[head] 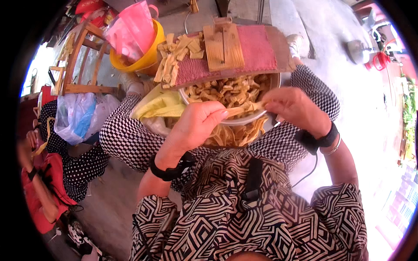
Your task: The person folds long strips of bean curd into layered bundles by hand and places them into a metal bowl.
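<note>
A pale yellow-tan strip [235,111], perhaps a dried plant or food strip, is stretched between my two hands over the front rim of a round metal basin [274,81]. My left hand [200,122] pinches its left end between thumb and forefinger. At the other end, where the strip looks bunched or knotted, my right hand [289,102] grips it; motion blurs the detail. Many short knotted pieces [228,91] fill the basin. Below it, close to my lap, lie longer loose strips [238,134], partly covered by my left hand.
Across the basin's far side lies a board with a pink cloth [258,45], bearing a wooden block with a metal rod [223,49] and several knotted pieces [181,49]. A yellow bucket [137,62] and a wooden chair frame [88,58] stand left. Another person [49,182] sits at far left.
</note>
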`<move>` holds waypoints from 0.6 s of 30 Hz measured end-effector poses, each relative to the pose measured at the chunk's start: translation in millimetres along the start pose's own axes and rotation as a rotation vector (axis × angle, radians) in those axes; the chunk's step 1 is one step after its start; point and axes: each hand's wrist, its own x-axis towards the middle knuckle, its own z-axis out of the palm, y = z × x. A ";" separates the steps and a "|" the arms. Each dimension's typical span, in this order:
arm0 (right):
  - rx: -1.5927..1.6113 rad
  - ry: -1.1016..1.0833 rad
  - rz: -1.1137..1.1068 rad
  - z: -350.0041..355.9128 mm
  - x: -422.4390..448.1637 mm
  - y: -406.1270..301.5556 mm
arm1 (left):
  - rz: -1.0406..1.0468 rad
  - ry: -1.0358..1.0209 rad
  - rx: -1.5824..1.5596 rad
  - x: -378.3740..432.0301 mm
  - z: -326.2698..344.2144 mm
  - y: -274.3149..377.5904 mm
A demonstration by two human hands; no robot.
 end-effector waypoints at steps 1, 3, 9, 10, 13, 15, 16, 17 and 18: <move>0.081 0.104 0.090 -5.5 4.8 -4.5 | -0.046 -0.006 -0.084 3.1 -0.3 2.6; 0.250 0.024 0.289 -15.2 13.5 -11.3 | -0.048 -0.018 -0.092 11.5 -0.8 8.0; 0.451 -0.259 0.225 -12.8 31.7 -24.5 | -0.104 -0.128 -0.140 22.1 -16.8 15.2; 0.450 -0.262 0.212 -16.7 33.2 -27.2 | -0.121 -0.161 -0.131 21.2 -21.9 16.9; 0.567 -0.166 0.333 -20.5 42.8 -30.3 | -0.074 -0.043 -0.205 31.8 -29.4 9.6; 0.469 0.050 0.280 -2.7 59.5 -13.3 | -0.068 -0.007 -0.149 46.3 -36.9 -4.6; 0.451 0.112 0.357 3.2 68.9 -3.8 | -0.104 0.082 -0.149 56.8 -41.0 -12.3; 0.450 0.113 0.356 7.6 74.6 -0.3 | -0.141 0.170 -0.148 65.7 -45.2 -17.9; 0.387 0.212 0.285 11.7 82.1 2.4 | -0.104 0.211 -0.030 73.2 -48.5 -19.4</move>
